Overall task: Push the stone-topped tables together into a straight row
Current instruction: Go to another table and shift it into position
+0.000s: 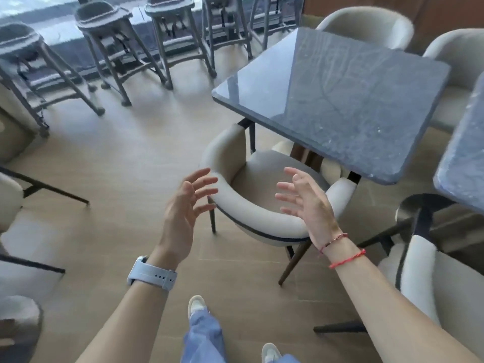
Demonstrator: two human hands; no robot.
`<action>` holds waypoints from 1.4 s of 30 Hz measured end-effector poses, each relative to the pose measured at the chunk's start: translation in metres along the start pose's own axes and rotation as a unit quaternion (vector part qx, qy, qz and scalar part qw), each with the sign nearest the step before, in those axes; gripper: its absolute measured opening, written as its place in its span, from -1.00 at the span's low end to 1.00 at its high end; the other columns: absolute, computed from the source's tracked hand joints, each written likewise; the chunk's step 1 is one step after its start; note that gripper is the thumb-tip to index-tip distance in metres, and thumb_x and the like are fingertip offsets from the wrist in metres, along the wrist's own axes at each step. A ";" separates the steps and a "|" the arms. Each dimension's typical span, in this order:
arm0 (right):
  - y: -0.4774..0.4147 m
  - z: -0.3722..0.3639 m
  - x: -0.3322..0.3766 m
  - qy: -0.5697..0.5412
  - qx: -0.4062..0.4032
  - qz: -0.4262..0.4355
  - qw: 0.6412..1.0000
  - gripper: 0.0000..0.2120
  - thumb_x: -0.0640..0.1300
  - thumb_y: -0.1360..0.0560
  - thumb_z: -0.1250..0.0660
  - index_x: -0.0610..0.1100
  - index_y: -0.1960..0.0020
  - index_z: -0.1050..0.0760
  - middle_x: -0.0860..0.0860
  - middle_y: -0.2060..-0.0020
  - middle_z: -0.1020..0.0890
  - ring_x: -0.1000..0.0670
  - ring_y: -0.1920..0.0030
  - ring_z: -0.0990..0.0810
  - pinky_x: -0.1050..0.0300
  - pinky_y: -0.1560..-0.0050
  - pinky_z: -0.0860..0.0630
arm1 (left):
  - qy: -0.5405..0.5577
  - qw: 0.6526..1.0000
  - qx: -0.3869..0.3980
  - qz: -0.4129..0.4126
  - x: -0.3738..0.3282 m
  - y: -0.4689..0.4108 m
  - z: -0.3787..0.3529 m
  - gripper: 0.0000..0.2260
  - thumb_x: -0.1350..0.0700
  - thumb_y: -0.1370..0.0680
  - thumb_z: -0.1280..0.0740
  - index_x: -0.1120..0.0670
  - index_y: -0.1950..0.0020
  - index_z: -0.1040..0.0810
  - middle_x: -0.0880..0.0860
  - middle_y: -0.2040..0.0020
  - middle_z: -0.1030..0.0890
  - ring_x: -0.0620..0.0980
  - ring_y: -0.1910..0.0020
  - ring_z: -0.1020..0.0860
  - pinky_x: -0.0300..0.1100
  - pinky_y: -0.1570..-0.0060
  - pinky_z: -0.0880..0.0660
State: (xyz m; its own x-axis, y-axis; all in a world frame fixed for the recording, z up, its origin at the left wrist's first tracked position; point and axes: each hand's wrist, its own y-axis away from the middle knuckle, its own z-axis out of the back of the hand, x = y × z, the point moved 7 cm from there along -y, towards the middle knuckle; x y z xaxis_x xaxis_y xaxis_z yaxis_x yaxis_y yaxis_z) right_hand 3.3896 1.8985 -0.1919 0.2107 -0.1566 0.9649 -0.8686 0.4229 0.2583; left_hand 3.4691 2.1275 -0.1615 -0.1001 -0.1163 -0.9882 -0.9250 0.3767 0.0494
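Observation:
A square table with a dark grey stone top (340, 100) stands ahead and to the right. A second stone-topped table (463, 158) shows only its corner at the right edge, with a narrow gap between the two. My left hand (183, 208) and my right hand (306, 200) hover open, fingers spread, on either side of the curved back of a beige armchair (259, 213) tucked at the first table's near corner. Neither hand touches the chair or a table.
More beige armchairs stand behind the first table (366, 24), at its far right (455, 48) and at my near right (432, 279). Several grey high chairs (104, 35) line the window at the back. A chair leg (52, 187) juts in from the left over wooden floor.

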 end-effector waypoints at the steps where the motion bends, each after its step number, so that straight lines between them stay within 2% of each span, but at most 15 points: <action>1: -0.004 0.002 0.002 -0.003 -0.016 0.001 1.000 -0.59 0.22 -0.47 -0.20 0.14 -0.26 -0.54 -0.07 -0.16 -0.65 -0.08 -0.12 -0.67 -0.21 -0.22 -0.56 | 0.005 1.000 0.014 0.000 0.001 -0.013 -0.001 -0.40 -0.27 -0.46 -0.20 0.06 -0.36 -0.49 0.15 -0.28 -0.59 0.11 -0.21 -0.55 0.13 -0.17 -0.43; 4: -0.018 0.006 0.009 -0.010 -0.083 0.009 0.996 -0.57 0.23 -0.47 -0.19 0.14 -0.27 -0.53 -0.05 -0.17 -0.65 -0.06 -0.13 -0.67 -0.18 -0.24 -0.55 | 0.007 0.997 0.081 0.000 0.003 -0.062 -0.002 -0.41 -0.28 -0.47 -0.23 0.06 -0.36 -0.49 0.18 -0.29 -0.59 0.13 -0.22 -0.54 0.15 -0.16 -0.44; 6: -0.027 0.009 0.013 -0.018 -0.135 0.014 0.991 -0.59 0.23 -0.46 -0.20 0.15 -0.25 -0.53 -0.06 -0.17 -0.64 -0.08 -0.14 -0.66 -0.16 -0.23 -0.54 | 0.010 0.991 0.132 0.009 0.004 -0.094 -0.005 -0.40 -0.32 -0.46 -0.27 0.03 -0.35 -0.51 0.12 -0.26 -0.61 0.11 -0.21 -0.55 0.11 -0.14 -0.46; 11: -0.030 0.012 0.024 -0.041 -0.273 0.017 0.961 -0.54 0.23 -0.46 -0.20 0.10 -0.30 -0.53 -0.08 -0.17 -0.65 -0.07 -0.12 -0.68 -0.05 -0.12 -0.57 | 0.017 0.970 0.238 0.037 -0.001 -0.164 -0.012 -0.45 -0.27 -0.47 -0.21 0.02 -0.33 -0.53 0.07 -0.22 -0.63 0.07 -0.19 -0.56 0.10 -0.15 -0.45; 14: -0.026 0.013 0.026 -0.046 -0.315 0.013 0.948 -0.52 0.23 -0.46 -0.19 0.10 -0.32 -0.52 -0.07 -0.17 -0.65 -0.06 -0.12 -0.68 -0.04 -0.14 -0.57 | 0.021 0.958 0.282 0.049 0.002 -0.192 -0.024 -0.42 -0.28 -0.48 -0.21 0.04 -0.36 -0.50 0.07 -0.24 -0.62 0.09 -0.21 -0.56 0.13 -0.20 -0.43; 18: -0.020 0.020 0.022 -0.048 -0.365 0.000 0.930 -0.56 0.25 -0.46 -0.18 0.15 -0.27 -0.52 -0.04 -0.16 -0.65 -0.01 -0.10 -0.68 -0.05 -0.17 -0.56 | 0.022 0.940 0.334 0.066 0.018 -0.212 -0.053 -0.47 -0.26 -0.49 -0.19 0.02 -0.33 -0.51 0.07 -0.22 -0.61 0.09 -0.20 -0.56 0.11 -0.17 -0.45; 21: -0.019 0.028 0.016 -0.056 -0.385 -0.006 0.921 -0.60 0.25 -0.45 -0.18 0.20 -0.23 -0.53 -0.03 -0.15 -0.65 -0.01 -0.09 -0.68 -0.06 -0.19 -0.56 | 0.010 0.929 0.361 0.078 0.029 -0.217 -0.079 -0.52 -0.19 -0.56 -0.11 0.03 -0.35 -0.49 0.07 -0.21 -0.61 0.10 -0.21 -0.54 0.13 -0.18 -0.44; 24: -0.028 0.037 0.009 -0.072 -0.386 -0.008 0.920 -0.58 0.26 -0.45 -0.17 0.18 -0.24 -0.52 -0.06 -0.17 -0.64 -0.03 -0.12 -0.67 -0.08 -0.20 -0.56 | -0.009 0.922 0.380 0.069 0.032 -0.220 -0.096 -0.49 -0.24 -0.52 -0.15 0.02 -0.35 -0.50 0.05 -0.22 -0.62 0.08 -0.21 -0.56 0.06 -0.14 -0.48; 30: -0.069 0.050 0.001 -0.088 -0.364 -0.020 0.927 -0.47 0.25 -0.45 -0.18 0.07 -0.35 -0.49 -0.09 -0.19 -0.62 -0.07 -0.14 -0.66 -0.01 -0.12 -0.56 | -0.037 0.930 0.360 0.057 0.029 -0.251 -0.100 -0.49 -0.25 -0.50 -0.18 -0.01 -0.32 -0.52 0.08 -0.24 -0.61 0.07 -0.21 -0.56 0.08 -0.15 -0.48; 37: -0.112 0.046 -0.001 -0.078 -0.346 -0.031 0.935 -0.54 0.25 -0.45 -0.19 0.12 -0.28 -0.53 -0.06 -0.16 -0.64 -0.04 -0.11 -0.68 -0.01 -0.13 -0.57 | -0.049 0.938 0.338 0.061 0.041 -0.284 -0.090 -0.42 -0.28 -0.47 -0.19 0.04 -0.36 -0.49 0.09 -0.25 -0.60 0.04 -0.20 -0.56 0.09 -0.17 -0.48; 42: -0.125 0.041 0.003 -0.072 -0.362 -0.030 0.929 -0.56 0.26 -0.45 -0.19 0.15 -0.26 -0.53 -0.04 -0.15 -0.64 -0.03 -0.11 -0.68 -0.04 -0.15 -0.58 | -0.047 0.932 0.353 0.065 0.043 -0.304 -0.091 -0.47 -0.27 -0.50 -0.19 0.00 -0.34 -0.53 0.10 -0.26 -0.62 0.05 -0.22 -0.57 0.06 -0.15 -0.50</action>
State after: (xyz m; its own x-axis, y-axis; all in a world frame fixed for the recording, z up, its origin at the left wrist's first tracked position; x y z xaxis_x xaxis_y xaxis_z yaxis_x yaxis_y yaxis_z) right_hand 3.4802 1.8082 -0.2229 0.1411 -0.2955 0.9449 -0.3173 0.8906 0.3259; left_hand 3.7124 1.9241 -0.2062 -0.1300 0.0412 -0.9907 -0.4317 0.8971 0.0940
